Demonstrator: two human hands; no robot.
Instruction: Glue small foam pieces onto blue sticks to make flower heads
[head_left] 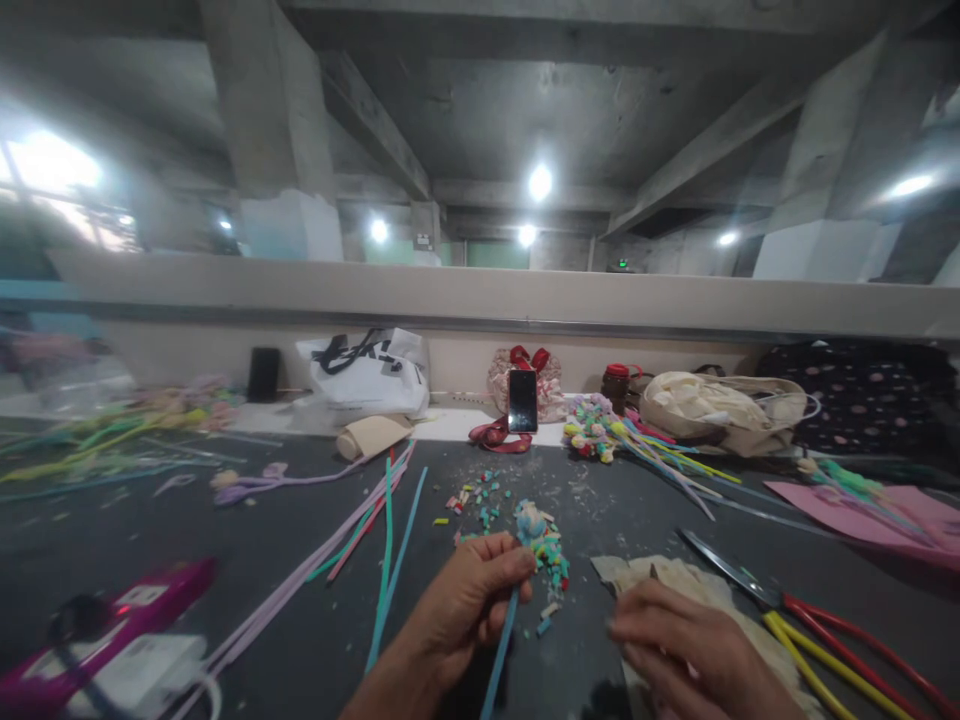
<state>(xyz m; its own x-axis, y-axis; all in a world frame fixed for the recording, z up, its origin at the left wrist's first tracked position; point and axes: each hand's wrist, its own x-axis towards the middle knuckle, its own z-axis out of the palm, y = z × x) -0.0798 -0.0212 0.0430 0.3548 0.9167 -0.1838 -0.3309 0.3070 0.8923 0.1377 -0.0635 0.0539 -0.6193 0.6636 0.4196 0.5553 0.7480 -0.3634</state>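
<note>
My left hand (484, 585) is closed in a pinch round a blue fuzzy stem (501, 650). At its top sits a small blue-and-cream flower head (530, 522), just above my fingertips. Small cut bits of coloured stem (553, 560) lie scattered behind and beside that hand. My right hand (679, 640) is over a crumpled beige cloth or paper (709, 582), its fingers curled together. A small dark tip shows above those fingers, but what they hold is hidden. To the right of this hand lie scissors (772, 598) with red and yellow handles.
Long lilac stems (300, 580) and blue stems (401, 550) lie to the left, near a magenta power strip (142, 600). A phone (523, 400) stands at the back. Finished flowers (592, 425), a white bag (367, 375) and a pink sheet (885, 515) lie around.
</note>
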